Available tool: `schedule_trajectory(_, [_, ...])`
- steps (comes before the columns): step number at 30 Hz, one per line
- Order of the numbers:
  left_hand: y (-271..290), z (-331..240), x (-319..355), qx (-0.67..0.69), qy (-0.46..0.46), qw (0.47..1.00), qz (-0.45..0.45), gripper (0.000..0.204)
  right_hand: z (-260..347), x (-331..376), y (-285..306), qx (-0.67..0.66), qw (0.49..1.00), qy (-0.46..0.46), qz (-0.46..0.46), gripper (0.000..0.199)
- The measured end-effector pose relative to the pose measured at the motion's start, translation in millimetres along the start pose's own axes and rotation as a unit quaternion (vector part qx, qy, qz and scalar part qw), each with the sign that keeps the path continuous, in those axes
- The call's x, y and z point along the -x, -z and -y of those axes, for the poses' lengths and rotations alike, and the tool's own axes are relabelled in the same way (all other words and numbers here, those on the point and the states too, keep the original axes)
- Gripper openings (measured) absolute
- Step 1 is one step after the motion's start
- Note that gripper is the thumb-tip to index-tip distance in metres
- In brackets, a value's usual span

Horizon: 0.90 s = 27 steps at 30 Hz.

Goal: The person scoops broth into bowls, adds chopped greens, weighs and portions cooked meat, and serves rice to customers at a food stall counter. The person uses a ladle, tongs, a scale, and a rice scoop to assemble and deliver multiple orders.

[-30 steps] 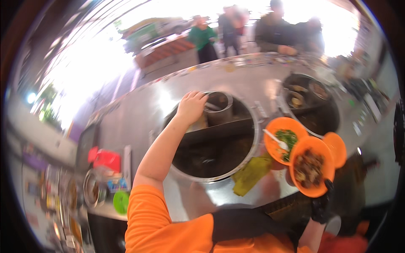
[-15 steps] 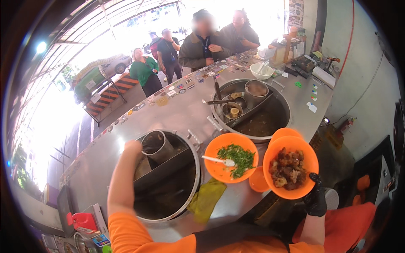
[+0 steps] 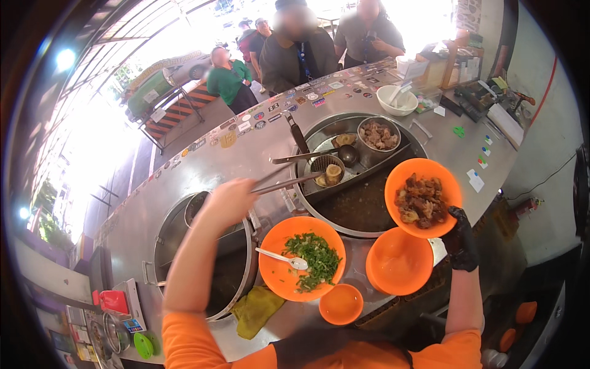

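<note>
Left hand (image 3: 228,202) shifts rightward, fingers closed round tongs (image 3: 286,184); gloved right hand (image 3: 462,243) pinches the rim of the meat bowl (image 3: 447,184) near stacked orange bowls (image 3: 399,261), best kept level against spilling

A long steel counter (image 3: 246,154) has a band of colourful stickers (image 3: 246,120) along its far edge. Two wide round pots, the left pot (image 3: 252,252) and the right pot (image 3: 350,230), take up much of its top. By the near edge lie a yellow-green cloth (image 3: 255,313), just beside the left pot, then an orange plate (image 3: 276,240), a small orange bowl (image 3: 341,304) and a larger orange bowl (image 3: 399,264). A white bowl (image 3: 393,109) stands near the far edge, beyond the right pot.
</note>
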<state>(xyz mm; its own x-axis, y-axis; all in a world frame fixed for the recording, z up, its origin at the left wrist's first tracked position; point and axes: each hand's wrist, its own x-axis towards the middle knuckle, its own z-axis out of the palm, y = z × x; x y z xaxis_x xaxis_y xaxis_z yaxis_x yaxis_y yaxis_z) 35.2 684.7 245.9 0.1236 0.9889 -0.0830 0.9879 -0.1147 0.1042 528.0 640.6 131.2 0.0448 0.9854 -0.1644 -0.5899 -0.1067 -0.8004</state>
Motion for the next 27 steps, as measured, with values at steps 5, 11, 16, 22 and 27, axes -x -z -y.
schedule_trajectory(5, [-61, -84, -105, -0.109, -0.002, 0.988, 0.106, 0.019, -2, -36, 8, -0.003, 0.995, -0.081, 0.058, 0.052])
schedule_trajectory(11, [-99, -85, -137, -0.127, -0.01, 0.988, 0.086, 0.016, -6, -60, 9, 0.04, 0.992, -0.108, 0.056, 0.057])
schedule_trajectory(16, [-95, -52, -124, -0.107, -0.02, 0.992, 0.069, 0.018, -13, -82, 9, 0.035, 0.988, -0.138, 0.06, 0.058])
schedule_trajectory(22, [-74, -31, -109, -0.059, -0.013, 0.997, 0.049, 0.023, -29, -106, 0, 0.004, 0.988, -0.139, 0.073, 0.052])
schedule_trajectory(27, [-56, -18, -104, -0.028, -0.001, 0.999, 0.04, 0.021, -38, -122, -3, -0.013, 0.987, -0.149, 0.063, 0.049])
